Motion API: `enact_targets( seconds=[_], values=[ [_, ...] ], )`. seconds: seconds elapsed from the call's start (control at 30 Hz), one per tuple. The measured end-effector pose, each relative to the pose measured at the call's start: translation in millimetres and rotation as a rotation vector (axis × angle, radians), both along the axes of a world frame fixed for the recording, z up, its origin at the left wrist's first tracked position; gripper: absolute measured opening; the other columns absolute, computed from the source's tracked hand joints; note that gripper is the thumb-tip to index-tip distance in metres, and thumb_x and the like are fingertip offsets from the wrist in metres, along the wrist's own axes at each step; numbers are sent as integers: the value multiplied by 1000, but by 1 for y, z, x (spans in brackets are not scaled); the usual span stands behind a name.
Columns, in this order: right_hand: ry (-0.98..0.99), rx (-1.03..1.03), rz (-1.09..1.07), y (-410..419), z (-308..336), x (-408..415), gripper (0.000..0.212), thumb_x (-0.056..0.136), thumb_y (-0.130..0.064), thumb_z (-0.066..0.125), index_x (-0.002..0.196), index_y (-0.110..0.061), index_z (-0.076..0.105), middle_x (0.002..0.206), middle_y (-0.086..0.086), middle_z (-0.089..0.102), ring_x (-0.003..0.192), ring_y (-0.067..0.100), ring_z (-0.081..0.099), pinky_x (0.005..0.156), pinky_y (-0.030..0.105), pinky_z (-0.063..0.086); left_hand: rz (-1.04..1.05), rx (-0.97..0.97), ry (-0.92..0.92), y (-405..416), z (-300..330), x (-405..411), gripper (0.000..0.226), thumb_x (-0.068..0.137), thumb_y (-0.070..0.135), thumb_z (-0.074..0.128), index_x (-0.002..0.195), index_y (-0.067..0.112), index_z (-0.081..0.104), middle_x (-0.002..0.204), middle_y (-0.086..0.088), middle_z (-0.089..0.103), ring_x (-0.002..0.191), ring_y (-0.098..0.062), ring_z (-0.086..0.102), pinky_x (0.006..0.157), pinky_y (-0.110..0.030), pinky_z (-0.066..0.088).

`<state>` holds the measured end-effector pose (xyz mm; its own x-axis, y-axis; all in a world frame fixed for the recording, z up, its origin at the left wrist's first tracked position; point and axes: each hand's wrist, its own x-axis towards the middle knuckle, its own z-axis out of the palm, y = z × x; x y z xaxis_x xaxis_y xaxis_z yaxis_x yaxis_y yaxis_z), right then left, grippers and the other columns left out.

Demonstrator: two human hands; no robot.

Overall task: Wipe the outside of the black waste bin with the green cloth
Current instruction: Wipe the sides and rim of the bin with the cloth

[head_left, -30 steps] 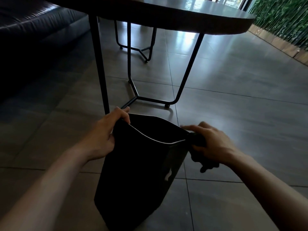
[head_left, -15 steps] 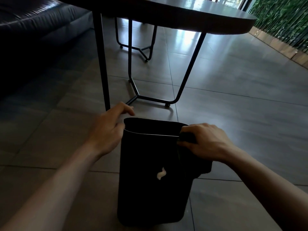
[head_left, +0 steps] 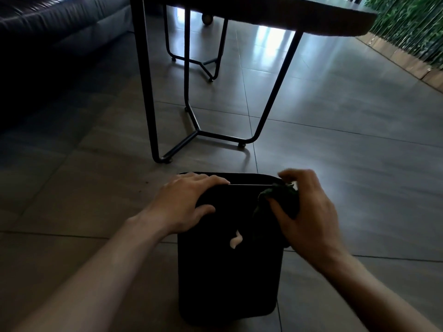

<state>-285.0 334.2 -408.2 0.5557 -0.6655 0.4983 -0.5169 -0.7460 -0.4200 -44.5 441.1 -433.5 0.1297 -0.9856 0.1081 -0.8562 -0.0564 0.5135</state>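
This is looking like a living room or lounge in a home or an office. A dark leather sofa [head_left: 60, 22] is sitting along the left side, its cushions catching a faint sheen. A bench [head_left: 287, 15] with a rounded dark top is standing on thin black metal legs [head_left: 148, 92] that are bending into a frame on the floor. Large glossy grey floor tiles [head_left: 347, 104] are reflecting daylight coming in from the far end. A wall of green foliage [head_left: 412, 27] is running along the right edge above a wooden border [head_left: 407, 61].
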Motion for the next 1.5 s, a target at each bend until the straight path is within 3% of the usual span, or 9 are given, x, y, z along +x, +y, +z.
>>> enact_targets(
  seconds=[0.13, 0.3, 0.47, 0.6, 0.77, 1.07, 1.17, 1.37, 1.5],
  values=[
    [-172, -132, 103, 45, -48, 6, 39, 80, -32, 74, 108, -18, 49, 116, 3, 54, 96, 23, 58, 74, 30, 51, 46, 7, -8, -4, -2, 0, 60, 87, 37, 70, 140, 50, 45, 141, 17, 58, 137, -16, 45, 116, -50, 30],
    [295, -363, 168, 83, -137, 16, 39, 84, -32, 70, 119, -20, 61, 133, 13, 60, 128, 38, 46, 98, 53, 50, 94, 36, 78, -6, -4, -2, 59, 88, 31, 72, 134, 56, 44, 142, 21, 53, 146, -9, 32, 117, -72, 15],
    [572, -592, 514, 90, -176, -16, 36, 105, -28, 40, 137, -29, 58, 148, 6, 48, 137, 32, 48, 116, 52, 39, 20, 43, 62, -6, -4, -1, 60, 88, 34, 71, 134, 58, 40, 146, 17, 51, 149, -9, 29, 119, -64, 21],
    [282, -516, 299, 39, -128, 4, 40, 92, -25, 59, 130, -22, 49, 140, 14, 42, 121, 39, 48, 105, 57, 41, 32, 35, 80, -12, -4, -1, 59, 87, 30, 72, 133, 54, 44, 146, 12, 52, 148, -12, 31, 118, -62, 23],
    [-52, -258, -59, -6, -70, 49, 47, 86, -42, 69, 117, -18, 43, 123, 11, 42, 107, 30, 46, 88, 38, 38, 62, 68, 69, -16, -2, 2, 60, 87, 30, 73, 135, 52, 45, 143, 14, 53, 142, -13, 36, 116, -63, 26],
    [564, -496, 505, 74, -174, -14, 52, 80, -56, 69, 120, -28, 52, 134, 10, 44, 120, 36, 45, 95, 49, 55, 96, 76, 51, -21, -2, 0, 57, 87, 30, 72, 136, 45, 48, 139, 15, 54, 140, -15, 36, 115, -64, 24],
    [463, -537, 502, 53, -154, -5, 32, 89, -32, 59, 119, -24, 52, 132, 12, 44, 116, 38, 46, 95, 49, 51, 104, 77, 64, -21, -1, 1, 57, 87, 28, 72, 135, 46, 48, 140, 15, 54, 139, -15, 37, 115, -66, 23],
    [-94, -118, -173, -10, -72, 60, 40, 80, -27, 59, 116, -15, 46, 124, 12, 43, 111, 34, 44, 89, 44, 42, 87, 107, 85, -19, 0, 1, 58, 87, 29, 72, 133, 51, 44, 133, 21, 52, 137, -14, 38, 115, -65, 25],
    [116, -230, -18, 36, -113, 44, 55, 79, -24, 80, 123, -15, 49, 129, 16, 46, 116, 40, 48, 95, 49, 45, 113, 170, 77, -15, -6, 2, 58, 86, 27, 73, 134, 45, 47, 135, 16, 56, 133, -18, 47, 111, -61, 35]
  ],
)
